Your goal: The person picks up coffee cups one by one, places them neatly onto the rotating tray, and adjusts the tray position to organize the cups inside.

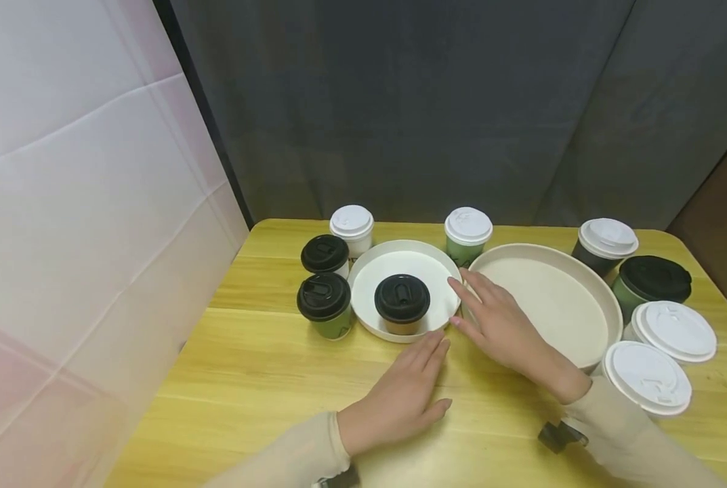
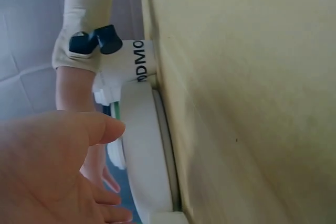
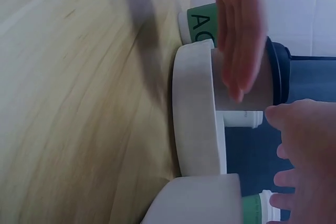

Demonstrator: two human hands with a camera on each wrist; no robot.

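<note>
A kraft-brown paper cup with a black lid (image 1: 402,298) stands upright inside the small white round tray (image 1: 372,327). My left hand (image 1: 396,400) is open, its fingertips at the tray's front rim and its thumb spread apart. Over the gap between the small tray and a larger beige round tray (image 1: 546,305), my right hand (image 1: 503,325) reaches with spread, relaxed fingers toward the small tray's right rim. In the right wrist view the left hand (image 3: 241,35) overlaps the brown cup (image 3: 257,82). Neither hand holds anything.
Left of the small tray stand a green cup (image 1: 324,305), a black-lidded white cup (image 1: 325,254) and a white cup (image 1: 352,229). A white-lidded green cup (image 1: 468,234) is behind. Several lidded cups, including a dark one (image 1: 604,247), line the beige tray's right side.
</note>
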